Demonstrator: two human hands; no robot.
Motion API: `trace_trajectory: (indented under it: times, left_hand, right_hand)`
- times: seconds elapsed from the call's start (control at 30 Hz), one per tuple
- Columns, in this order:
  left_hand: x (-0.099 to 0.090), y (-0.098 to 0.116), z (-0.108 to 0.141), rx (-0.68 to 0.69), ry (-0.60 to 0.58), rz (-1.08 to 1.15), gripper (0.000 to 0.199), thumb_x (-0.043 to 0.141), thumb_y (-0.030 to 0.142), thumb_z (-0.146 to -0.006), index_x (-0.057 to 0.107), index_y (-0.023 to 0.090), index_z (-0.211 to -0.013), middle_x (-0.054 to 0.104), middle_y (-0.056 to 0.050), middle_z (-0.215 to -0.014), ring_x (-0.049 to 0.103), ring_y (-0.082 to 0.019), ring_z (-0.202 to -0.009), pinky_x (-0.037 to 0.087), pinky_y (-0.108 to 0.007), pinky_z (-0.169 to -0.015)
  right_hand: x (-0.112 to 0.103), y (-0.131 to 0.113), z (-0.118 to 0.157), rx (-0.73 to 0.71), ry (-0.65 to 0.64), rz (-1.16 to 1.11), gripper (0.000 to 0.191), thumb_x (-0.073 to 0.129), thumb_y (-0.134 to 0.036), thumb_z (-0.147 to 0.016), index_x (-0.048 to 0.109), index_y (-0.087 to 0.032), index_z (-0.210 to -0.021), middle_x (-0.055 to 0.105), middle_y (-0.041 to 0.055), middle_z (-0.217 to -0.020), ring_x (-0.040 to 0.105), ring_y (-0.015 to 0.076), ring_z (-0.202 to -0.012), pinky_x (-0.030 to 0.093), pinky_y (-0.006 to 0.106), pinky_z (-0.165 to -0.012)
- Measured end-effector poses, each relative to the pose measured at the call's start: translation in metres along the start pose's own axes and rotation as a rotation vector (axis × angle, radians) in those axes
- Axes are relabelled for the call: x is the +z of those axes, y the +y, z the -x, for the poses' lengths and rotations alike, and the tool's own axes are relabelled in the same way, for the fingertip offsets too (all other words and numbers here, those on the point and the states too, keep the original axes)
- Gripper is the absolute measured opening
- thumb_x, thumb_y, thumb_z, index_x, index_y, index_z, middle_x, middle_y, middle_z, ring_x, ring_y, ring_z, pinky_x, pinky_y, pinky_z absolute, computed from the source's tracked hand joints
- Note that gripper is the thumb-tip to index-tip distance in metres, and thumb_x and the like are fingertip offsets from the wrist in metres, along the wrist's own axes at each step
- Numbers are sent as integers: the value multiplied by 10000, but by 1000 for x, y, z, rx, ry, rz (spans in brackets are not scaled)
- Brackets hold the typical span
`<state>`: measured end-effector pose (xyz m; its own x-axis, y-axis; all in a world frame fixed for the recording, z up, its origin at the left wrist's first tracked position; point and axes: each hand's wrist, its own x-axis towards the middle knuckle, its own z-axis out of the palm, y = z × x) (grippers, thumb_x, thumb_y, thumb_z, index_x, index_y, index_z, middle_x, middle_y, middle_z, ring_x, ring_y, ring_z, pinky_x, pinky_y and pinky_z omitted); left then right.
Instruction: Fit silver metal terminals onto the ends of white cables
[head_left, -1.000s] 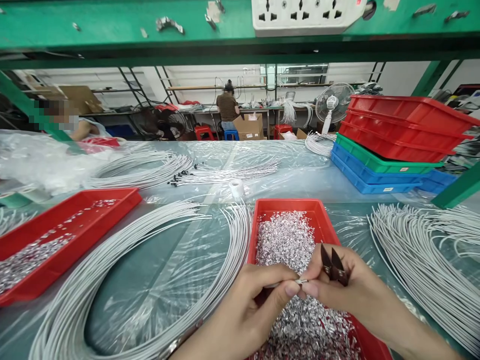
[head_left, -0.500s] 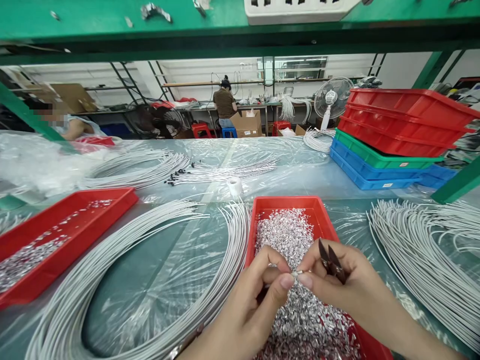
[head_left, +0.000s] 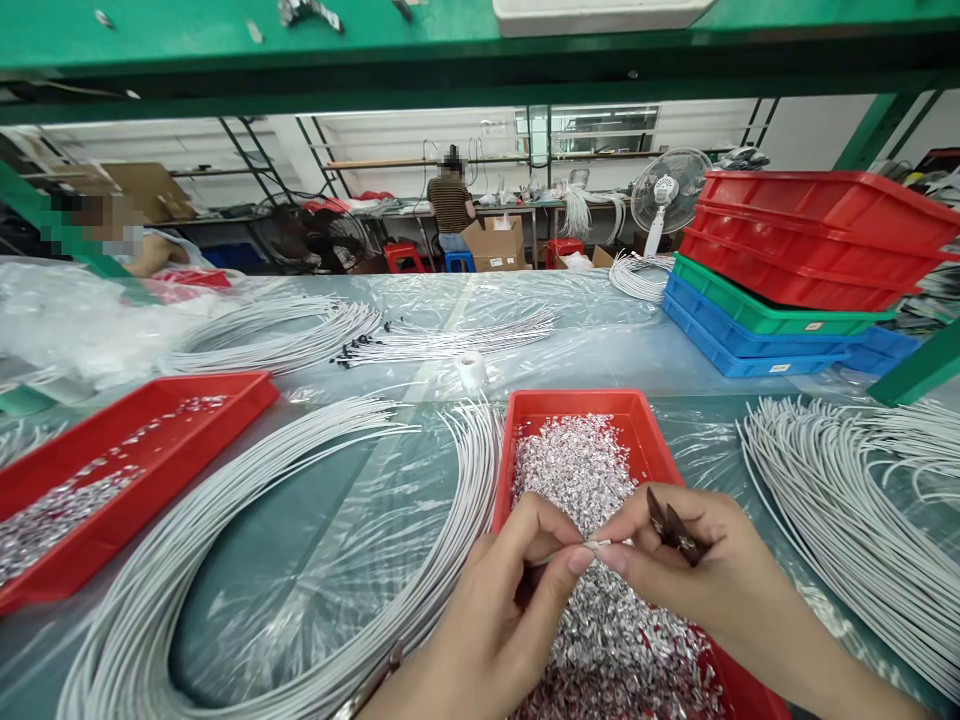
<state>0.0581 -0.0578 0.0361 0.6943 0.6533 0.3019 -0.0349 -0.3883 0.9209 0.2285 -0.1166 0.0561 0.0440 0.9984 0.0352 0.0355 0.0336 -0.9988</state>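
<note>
Over the red tray [head_left: 649,435], my left hand [head_left: 510,590] is closed, pinching a thin white cable [head_left: 598,543] between thumb and forefinger. The fingertips of my right hand [head_left: 701,560] meet it there, closed on the cable's end. What exactly sits on that end is too small to make out. A dark tool with two pointed blades [head_left: 671,525] is tucked within my right hand, blades pointing up and its lower part hidden. Beneath both hands, many small shiny silver pieces [head_left: 577,460] fill much of the tray.
Coiled white cables [head_left: 120,620] lie left and another bundle [head_left: 832,520] right. A second red tray [head_left: 225,420] stands at far left. Stacked bins [head_left: 817,240] rise at back right, near a green post [head_left: 922,365]. A white roll [head_left: 472,370] stands ahead. Two people are beyond.
My hands stay pinched together at the cable end, with only a slight shift of the fingers. The dark tool tilts a little more to the right. The view has moved slightly.
</note>
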Motion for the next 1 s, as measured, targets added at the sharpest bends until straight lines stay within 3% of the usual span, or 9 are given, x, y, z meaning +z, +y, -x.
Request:
trace_trajectory:
  times: [0.27, 0.47, 0.73, 1.0]
  left_hand:
    - [-8, 6, -3, -115, -90, 160, 187, 451, 375, -969, 448, 228, -852, 387, 58, -608, 311, -96, -531, 226, -257, -461]
    - [-10, 12, -3, -276, -150, 187, 235, 459, 417, -964, 448, 219, -837, 383, 58, -628, 295, -98, -559, 224, -269, -497]
    - [-8, 11, -4, -344, -144, 277, 287, 481, 463, -944, 442, 213, -808, 360, 65, -610, 273, -94, -549, 187, -275, -485]
    - [-6, 9, -9, -322, -109, 271, 278, 483, 421, -955, 455, 198, -791, 369, 65, -628, 292, -89, -578, 216, -263, -506]
  right_hand:
    - [-4, -1, 2, -14, -33, -11, 70, 697, -221, -822, 698, -216, -752, 314, -75, -534, 222, 74, -477, 161, 215, -434]
    - [-6, -1, 3, 77, -90, -61, 113, 709, -257, -818, 659, -187, -746, 303, -83, -526, 203, 71, -475, 159, 218, -440]
    - [-5, 8, -1, 87, -79, -162, 126, 725, -225, -797, 629, -176, -732, 322, -83, -535, 200, 63, -468, 162, 198, -433]
    - [-7, 8, -2, 105, -81, -178, 118, 710, -208, -803, 626, -176, -726, 318, -84, -523, 208, 63, -466, 177, 191, -431]
